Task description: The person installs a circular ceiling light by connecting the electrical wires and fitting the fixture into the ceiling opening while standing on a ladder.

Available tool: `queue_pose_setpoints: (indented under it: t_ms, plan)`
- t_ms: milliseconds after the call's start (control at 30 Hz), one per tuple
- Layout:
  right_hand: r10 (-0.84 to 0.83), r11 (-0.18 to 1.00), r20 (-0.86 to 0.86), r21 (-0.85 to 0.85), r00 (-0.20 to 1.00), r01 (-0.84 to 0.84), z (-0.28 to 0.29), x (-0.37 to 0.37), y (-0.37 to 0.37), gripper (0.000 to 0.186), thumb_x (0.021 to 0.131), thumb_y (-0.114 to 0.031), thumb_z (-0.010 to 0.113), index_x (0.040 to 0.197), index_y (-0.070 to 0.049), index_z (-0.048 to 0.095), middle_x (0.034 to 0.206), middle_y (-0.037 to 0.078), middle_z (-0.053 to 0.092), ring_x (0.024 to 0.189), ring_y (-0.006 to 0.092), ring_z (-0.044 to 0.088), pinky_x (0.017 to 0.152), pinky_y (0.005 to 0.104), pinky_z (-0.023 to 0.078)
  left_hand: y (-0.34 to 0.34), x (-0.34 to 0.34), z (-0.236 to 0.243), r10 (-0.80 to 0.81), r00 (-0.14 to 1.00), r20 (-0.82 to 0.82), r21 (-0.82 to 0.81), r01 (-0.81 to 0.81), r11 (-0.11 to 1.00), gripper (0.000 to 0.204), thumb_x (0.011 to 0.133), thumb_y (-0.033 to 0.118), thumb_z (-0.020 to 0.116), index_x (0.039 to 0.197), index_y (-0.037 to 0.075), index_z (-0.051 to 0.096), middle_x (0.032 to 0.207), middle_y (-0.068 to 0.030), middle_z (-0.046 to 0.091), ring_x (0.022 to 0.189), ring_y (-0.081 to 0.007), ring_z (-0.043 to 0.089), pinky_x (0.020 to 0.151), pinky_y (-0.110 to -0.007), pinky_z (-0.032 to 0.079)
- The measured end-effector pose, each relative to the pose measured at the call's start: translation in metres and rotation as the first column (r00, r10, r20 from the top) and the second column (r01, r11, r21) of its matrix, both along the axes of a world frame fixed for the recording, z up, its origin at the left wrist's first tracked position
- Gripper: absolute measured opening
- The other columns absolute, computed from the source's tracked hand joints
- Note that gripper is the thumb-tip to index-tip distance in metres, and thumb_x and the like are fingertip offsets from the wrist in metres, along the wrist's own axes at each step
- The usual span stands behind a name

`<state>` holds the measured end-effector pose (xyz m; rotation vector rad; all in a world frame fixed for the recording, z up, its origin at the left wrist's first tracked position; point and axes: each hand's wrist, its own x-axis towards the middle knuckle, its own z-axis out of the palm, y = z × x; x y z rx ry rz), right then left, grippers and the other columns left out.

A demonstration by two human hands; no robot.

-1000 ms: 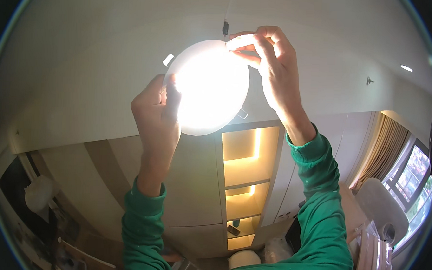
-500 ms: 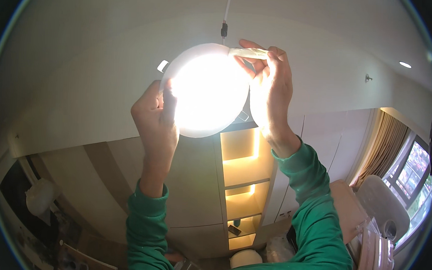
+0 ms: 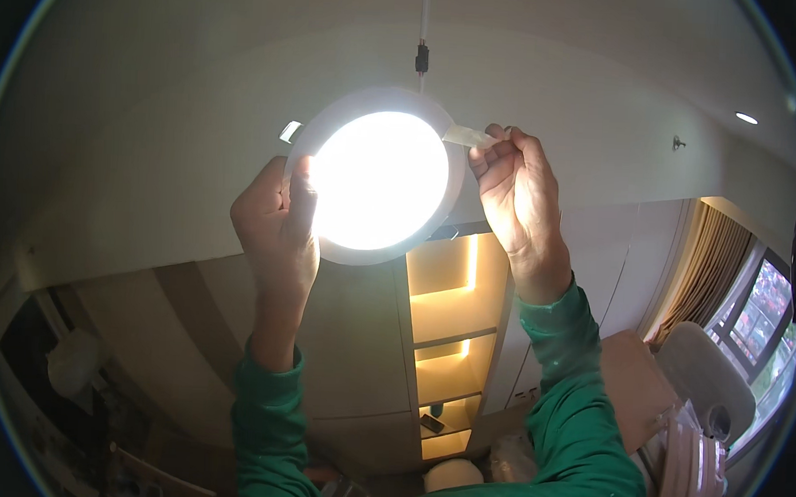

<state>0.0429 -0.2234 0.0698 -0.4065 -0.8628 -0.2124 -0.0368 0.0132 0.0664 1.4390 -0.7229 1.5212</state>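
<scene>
A lit round downlight point(image 3: 383, 181) with a wide white rim hangs in front of me below the ceiling. My left hand point(image 3: 279, 217) grips its left edge, thumb on the front. At the upper right of the rim sticks a strip of pale tape point(image 3: 467, 136), whose free end my right hand point(image 3: 521, 187) pinches between thumb and fingers. A spring clip point(image 3: 289, 131) juts out at the upper left of the lamp; another shows partly at the lower right. Above it runs a white cable with a black connector point(image 3: 422, 59).
Behind are a lit shelf niche point(image 3: 456, 340) and pale cabinet doors. A small fitting point(image 3: 679, 143) and another lit downlight point(image 3: 746, 118) are at the right. Lower right are a chair point(image 3: 708, 377), wrapped panels point(image 3: 690, 474) and a curtained window.
My right hand has moved right and down with the tape end, away from the rim. The downlight has tilted and shifted slightly down, and more of its rim shows.
</scene>
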Motion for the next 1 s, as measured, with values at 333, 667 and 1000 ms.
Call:
queue_pose_setpoints:
  t_ms: [333, 667, 1000]
  plan:
    - [-0.482, 0.859, 0.109, -0.138, 0.869, 0.494, 0.006, -0.004, -0.044, 0.033, 0.098, -0.04, 0.042, 0.1, -0.009, 0.055, 0.067, -0.003, 0.028, 0.065, 0.0117, 0.028, 0.065, 0.0308, 0.03, 0.046, -0.001, 0.007, 0.104, 0.994, 0.035, -0.082, -0.101, 0.991, 0.035, 0.105, 0.023, 0.055, 0.08, -0.002, 0.058, 0.065, 0.0055, 0.033, 0.061, -0.005, 0.028, 0.056, -0.027, 0.022]
    - [-0.657, 0.081, 0.674, -0.382, 0.338, 0.92, 0.029, -0.033, -0.019, 0.02, 0.092, -0.023, 0.071, 0.095, -0.004, 0.071, 0.065, -0.001, 0.046, 0.063, 0.0108, 0.042, 0.061, 0.0305, 0.038, 0.024, -0.001, 0.007, 0.16, 0.987, 0.017, -0.037, -0.159, 0.987, 0.038, 0.105, 0.026, 0.054, 0.08, -0.002, 0.056, 0.066, 0.0042, 0.035, 0.063, -0.0061, 0.029, 0.057, -0.028, 0.024]
    - [-0.581, 0.113, 0.717, -0.399, 0.386, 0.91, 0.04, -0.032, -0.002, 0.016, 0.088, -0.017, 0.072, 0.09, -0.001, 0.073, 0.07, 0.007, 0.065, 0.074, 0.0156, 0.063, 0.071, 0.0326, 0.051, 0.012, -0.011, 0.005, 0.152, 0.988, 0.024, -0.055, -0.151, 0.987, 0.035, 0.105, 0.024, 0.056, 0.083, -0.003, 0.06, 0.066, 0.0038, 0.036, 0.06, -0.0061, 0.029, 0.056, -0.027, 0.024]
